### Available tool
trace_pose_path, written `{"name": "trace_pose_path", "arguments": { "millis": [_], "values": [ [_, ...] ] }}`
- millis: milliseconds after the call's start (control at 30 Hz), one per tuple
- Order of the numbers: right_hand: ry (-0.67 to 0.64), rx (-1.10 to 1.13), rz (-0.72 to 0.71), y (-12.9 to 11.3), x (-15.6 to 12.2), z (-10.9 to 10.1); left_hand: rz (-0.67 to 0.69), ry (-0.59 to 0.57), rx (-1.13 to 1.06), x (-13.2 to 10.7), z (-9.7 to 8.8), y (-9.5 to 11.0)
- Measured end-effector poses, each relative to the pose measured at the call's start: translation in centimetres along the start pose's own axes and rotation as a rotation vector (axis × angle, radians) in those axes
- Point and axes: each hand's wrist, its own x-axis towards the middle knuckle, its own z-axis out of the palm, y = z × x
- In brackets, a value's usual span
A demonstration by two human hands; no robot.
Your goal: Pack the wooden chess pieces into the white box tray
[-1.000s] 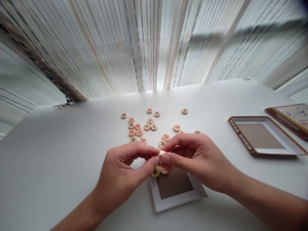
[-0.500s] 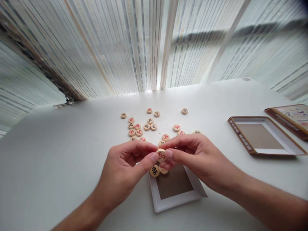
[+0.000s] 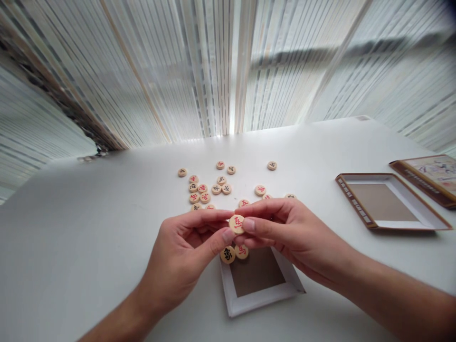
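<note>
Between my two hands is a round wooden Chinese chess piece (image 3: pixel 236 224) with a red character facing up. My left hand (image 3: pixel 187 251) pinches its left side with thumb and index finger. The right edge is pinched by my right hand (image 3: pixel 295 232), the thumb lying partly over the face. Just below, a black-lettered piece (image 3: pixel 227 255) and a red-lettered piece (image 3: pixel 241 251) sit side by side at the upper left of a shallow cardboard box (image 3: pixel 263 302). My hands hide the far side of that box.
Several loose chess pieces (image 3: pixel 204 197) with red or black characters lie on the white table (image 3: pixel 107 247) beyond my hands. At the right stand another shallow open box (image 3: pixel 399 224) and a printed box part (image 3: pixel 436 173). A striped curtain (image 3: pixel 199 71) hangs along the table's far edge.
The held piece has risen slightly and turned, so its face shows more fully. My right fingers have shifted, uncovering more of the red-lettered piece in the box.
</note>
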Motion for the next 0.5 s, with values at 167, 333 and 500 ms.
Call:
{"name": "trace_pose_path", "arguments": {
  "millis": [167,333,500],
  "values": [
    [-0.004,-0.049,-0.013,0.17,-0.10,-0.28,0.033,-0.009,0.040,-0.09,-0.03,0.10],
    [-0.016,-0.061,-0.038,0.32,-0.10,-0.18,0.079,0.023,0.112,-0.33,-0.16,-0.06],
    [0.007,-0.081,0.003,0.29,-0.09,0.06,0.159,0.019,0.220,-0.38,-0.17,-0.22]
  ]
}}
